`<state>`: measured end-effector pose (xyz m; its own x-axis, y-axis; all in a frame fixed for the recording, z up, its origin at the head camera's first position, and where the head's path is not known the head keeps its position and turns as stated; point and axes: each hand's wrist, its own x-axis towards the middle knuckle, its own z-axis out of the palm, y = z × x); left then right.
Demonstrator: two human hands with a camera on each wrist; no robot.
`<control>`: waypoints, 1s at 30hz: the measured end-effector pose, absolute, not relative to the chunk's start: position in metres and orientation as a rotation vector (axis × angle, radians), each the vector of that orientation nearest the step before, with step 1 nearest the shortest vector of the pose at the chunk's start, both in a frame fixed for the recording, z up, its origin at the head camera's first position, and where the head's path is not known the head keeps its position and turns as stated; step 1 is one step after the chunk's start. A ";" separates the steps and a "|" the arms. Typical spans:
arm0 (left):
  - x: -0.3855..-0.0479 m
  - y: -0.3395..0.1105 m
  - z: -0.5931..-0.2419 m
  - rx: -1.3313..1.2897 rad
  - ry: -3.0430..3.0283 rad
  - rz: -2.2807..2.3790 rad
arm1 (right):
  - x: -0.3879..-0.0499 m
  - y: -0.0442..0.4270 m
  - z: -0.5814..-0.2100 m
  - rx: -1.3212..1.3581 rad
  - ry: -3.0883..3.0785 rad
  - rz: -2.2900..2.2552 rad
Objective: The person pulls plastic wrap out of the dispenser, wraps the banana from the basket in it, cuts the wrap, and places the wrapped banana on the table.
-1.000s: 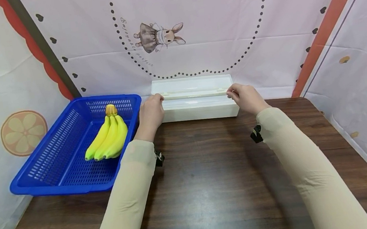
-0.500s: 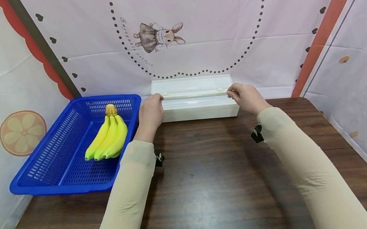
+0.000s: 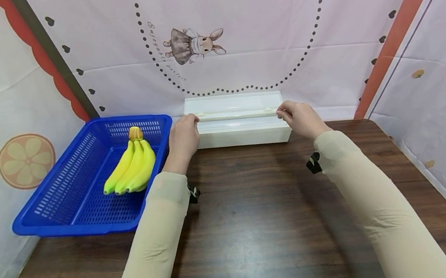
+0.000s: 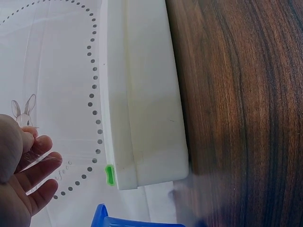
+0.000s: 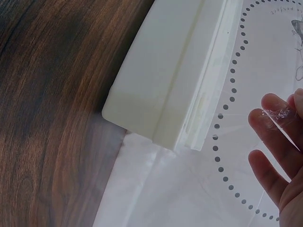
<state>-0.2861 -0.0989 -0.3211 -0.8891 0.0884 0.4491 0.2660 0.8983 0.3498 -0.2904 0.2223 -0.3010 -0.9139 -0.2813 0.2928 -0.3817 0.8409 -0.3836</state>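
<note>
A long white cling film dispenser (image 3: 243, 137) stands at the back of the table, its lid (image 3: 233, 101) raised behind it. At its left end, my left hand (image 3: 183, 139) pinches clear cling film between thumb and fingertips. My right hand (image 3: 301, 118) pinches the film's other side, near the right end. Crinkled cling film (image 5: 280, 115) shows at the fingertips in the right wrist view. Between the hands the sheet is nearly invisible. A small green part (image 4: 110, 175) sits on the dispenser's end in the left wrist view.
A blue plastic basket (image 3: 72, 230) with a bunch of bananas (image 3: 133, 165) stands to the left, close beside my left forearm. Printed cloth (image 3: 260, 29) hangs right behind the dispenser and along both sides. The dark wooden table (image 3: 252, 218) lies in front.
</note>
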 end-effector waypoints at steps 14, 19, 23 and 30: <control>-0.283 -0.098 -0.320 -0.257 -2.622 -0.577 | -0.288 0.223 -0.300 0.515 -2.791 0.630; -0.282 -0.097 -0.320 -0.248 -2.610 -0.588 | -0.287 0.222 -0.299 0.513 -2.797 0.631; -0.281 -0.098 -0.320 -0.243 -2.610 -0.586 | -0.286 0.222 -0.299 0.517 -2.794 0.633; -0.281 -0.098 -0.321 -0.254 -2.619 -0.567 | -0.284 0.223 -0.299 0.537 -2.777 0.638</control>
<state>-0.2810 -0.0983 -0.3207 -0.8836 0.0830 0.4607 0.2662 0.8987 0.3486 -0.2843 0.2228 -0.2985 -0.9032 -0.2968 0.3101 -0.4024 0.8369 -0.3709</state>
